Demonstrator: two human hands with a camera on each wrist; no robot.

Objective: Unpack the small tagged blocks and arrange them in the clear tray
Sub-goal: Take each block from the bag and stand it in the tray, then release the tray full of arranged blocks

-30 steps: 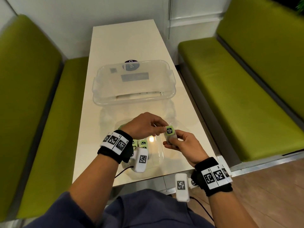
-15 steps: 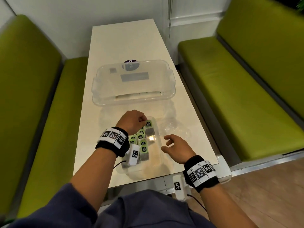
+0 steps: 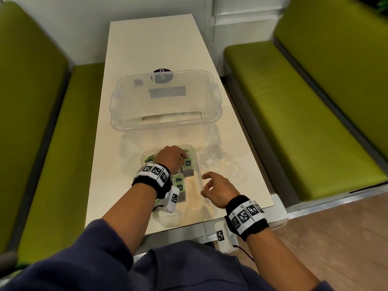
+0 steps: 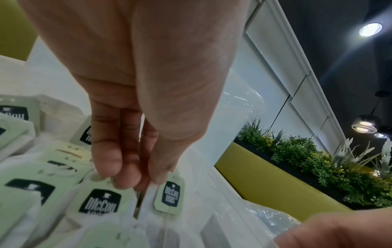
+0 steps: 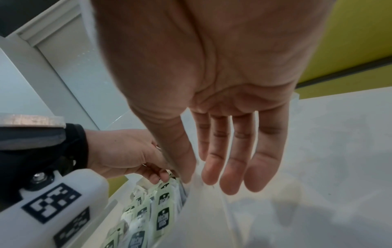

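We see the tagged blocks (image 3: pixel 180 182) as small white pouches, each topped with a pale green paper tag that carries a black label reading "McCoy teas". They stand packed in rows inside the clear tray (image 3: pixel 198 175), a shallow see-through plastic tub that serves as our landmark; most fill its left and far parts, and the near right part of its floor shows bare. Our left hand (image 3: pixel 171 158) reaches down into the far end of the tray, fingers (image 4: pixel 115 157) pressed together against the thumb and pinching the top edge of one block (image 4: pixel 140 199) in the rightmost row, next to the tray's right wall. One green tag (image 4: pixel 169 195) hangs just right of the thumb tip, another lies just left of the fingertips. Our right hand (image 3: pixel 218 190) hovers just outside the tray's right wall, fingers (image 5: pixel 231 161) relaxed, slightly spread and holding nothing, their tips close to the rim; whether they touch it we cannot tell. Beyond the tray stands a larger clear bin (image 3: pixel 165 122), and crumpled clear wrap (image 3: pixel 218 162) lies to the tray's right on the white table (image 3: pixel 151 43).
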